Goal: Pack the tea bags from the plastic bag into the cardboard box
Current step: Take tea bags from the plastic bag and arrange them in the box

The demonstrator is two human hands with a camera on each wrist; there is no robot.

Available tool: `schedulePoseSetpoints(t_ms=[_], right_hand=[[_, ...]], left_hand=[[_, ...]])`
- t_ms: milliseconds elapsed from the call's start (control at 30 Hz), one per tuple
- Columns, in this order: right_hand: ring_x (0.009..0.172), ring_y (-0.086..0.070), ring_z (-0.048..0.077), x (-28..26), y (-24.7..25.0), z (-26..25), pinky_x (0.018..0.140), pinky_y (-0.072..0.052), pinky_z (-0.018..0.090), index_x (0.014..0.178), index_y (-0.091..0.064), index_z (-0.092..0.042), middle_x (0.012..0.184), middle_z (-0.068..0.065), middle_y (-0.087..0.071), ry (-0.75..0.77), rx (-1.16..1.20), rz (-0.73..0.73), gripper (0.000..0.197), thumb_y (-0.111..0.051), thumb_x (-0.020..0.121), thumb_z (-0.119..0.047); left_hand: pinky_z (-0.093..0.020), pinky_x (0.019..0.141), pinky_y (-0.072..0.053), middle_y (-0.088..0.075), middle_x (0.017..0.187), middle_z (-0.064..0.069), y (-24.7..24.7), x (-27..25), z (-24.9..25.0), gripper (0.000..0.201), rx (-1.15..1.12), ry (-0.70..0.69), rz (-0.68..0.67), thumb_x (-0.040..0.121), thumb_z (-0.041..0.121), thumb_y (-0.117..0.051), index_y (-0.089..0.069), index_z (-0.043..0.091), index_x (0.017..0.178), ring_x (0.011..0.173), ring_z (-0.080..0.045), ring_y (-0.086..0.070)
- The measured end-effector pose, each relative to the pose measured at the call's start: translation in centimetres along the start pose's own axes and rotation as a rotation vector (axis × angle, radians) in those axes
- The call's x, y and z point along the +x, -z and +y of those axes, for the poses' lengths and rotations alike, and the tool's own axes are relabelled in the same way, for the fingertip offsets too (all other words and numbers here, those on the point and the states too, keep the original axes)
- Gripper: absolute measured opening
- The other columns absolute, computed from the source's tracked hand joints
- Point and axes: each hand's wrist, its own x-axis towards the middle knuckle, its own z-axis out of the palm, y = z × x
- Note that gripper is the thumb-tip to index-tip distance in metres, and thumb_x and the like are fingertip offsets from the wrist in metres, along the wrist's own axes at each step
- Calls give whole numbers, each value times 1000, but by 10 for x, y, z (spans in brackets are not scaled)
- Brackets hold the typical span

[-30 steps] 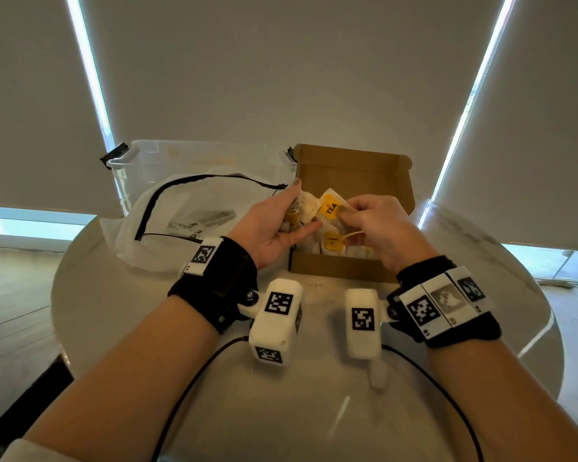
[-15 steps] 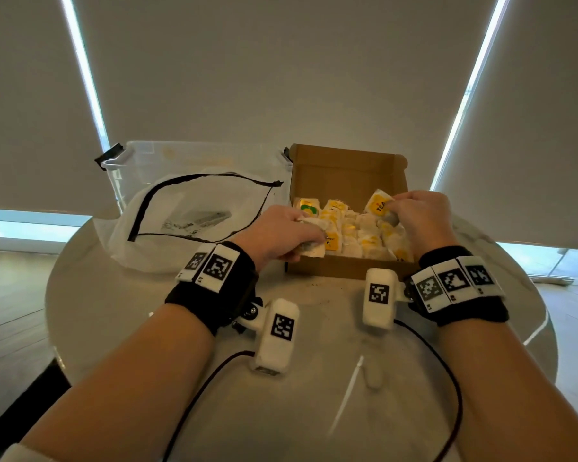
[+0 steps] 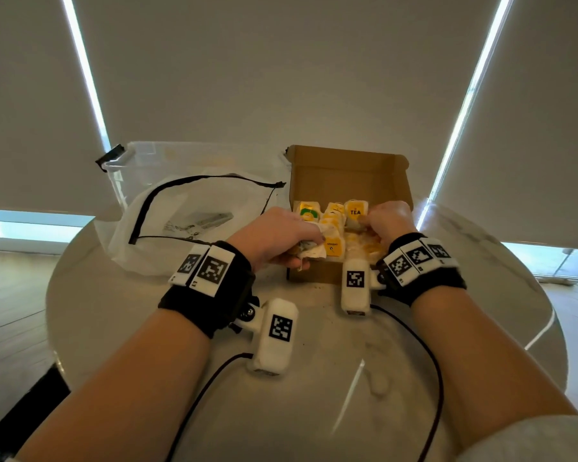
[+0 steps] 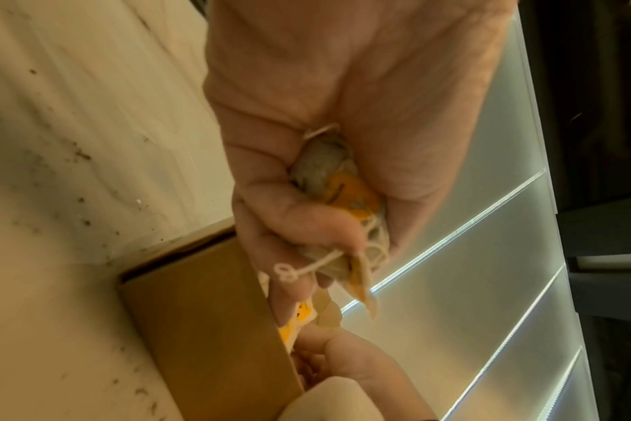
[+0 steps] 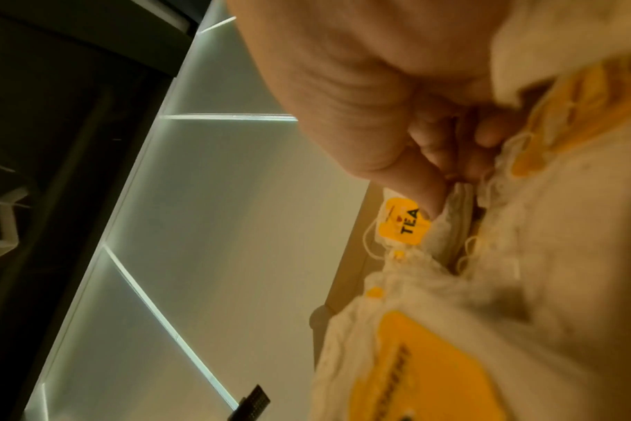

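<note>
Left hand (image 3: 277, 235) is clutching crumpled white paper tea bags (image 4: 337, 193) over the open brown cardboard box (image 3: 347, 175), right hand (image 3: 389, 220) pinching one bag inside; likely next: releasing, tucking flat.

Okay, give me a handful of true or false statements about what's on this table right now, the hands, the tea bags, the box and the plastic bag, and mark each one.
1. The left hand grips a bunch of tea bags. True.
2. The cardboard box has its lid closed. False: the lid stands open, and tea bags lie inside.
3. The right hand is over the cardboard box, with its fingers on a tea bag there. True.
4. The plastic bag lies to the right of the box. False: it lies to the left.
5. A tag reading TEA shows in the box. True.
</note>
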Motion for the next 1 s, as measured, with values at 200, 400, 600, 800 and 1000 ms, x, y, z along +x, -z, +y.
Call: schedulePoseSetpoints(t_ms=[200,400,600,800,1000], right_hand=[[94,-62,23,-1,-8,10,87,-53,42,67,-59,-17,81,0,-60,177,-106,41,19,-74,77,-11],[96,-61,17,-2,0,7,88,-53,36,73,-67,-18,90,0,-64,304,-80,35,11,-68,81,-10],[67,-54,7,-52,18,-19,63,-47,21,91,-66,-15,80,-4,-62,432,34,-299,20,-60,88,-35],[63,-55,8,-73,20,-29,59,-46,21,90,-66,-11,77,0,-66,423,-36,-573,18,-66,84,-28],[51,-54,9,-64,23,-29,49,-49,20,94,-64,-8,69,5,-60,275,251,-453,13,-60,86,2]], left_hand=[[-15,44,-46,-68,80,-8,2,0,-1,16,-6,-10,1,87,15,-62,-61,5,99,49,-9,-62],[-15,49,-52,-70,87,-10,3,1,-3,25,-430,15,-21,92,28,-58,-61,10,110,66,-12,-63],[-20,62,-53,-70,87,-18,3,2,-3,31,-830,118,-89,91,30,-58,-59,4,109,73,-18,-63],[-21,56,-57,-66,95,-18,2,1,-2,38,-869,105,-119,91,30,-58,-58,4,119,74,-19,-65],[-20,55,-56,-66,99,-17,2,5,-3,22,-864,51,25,91,21,-60,-63,3,104,77,-18,-66]])
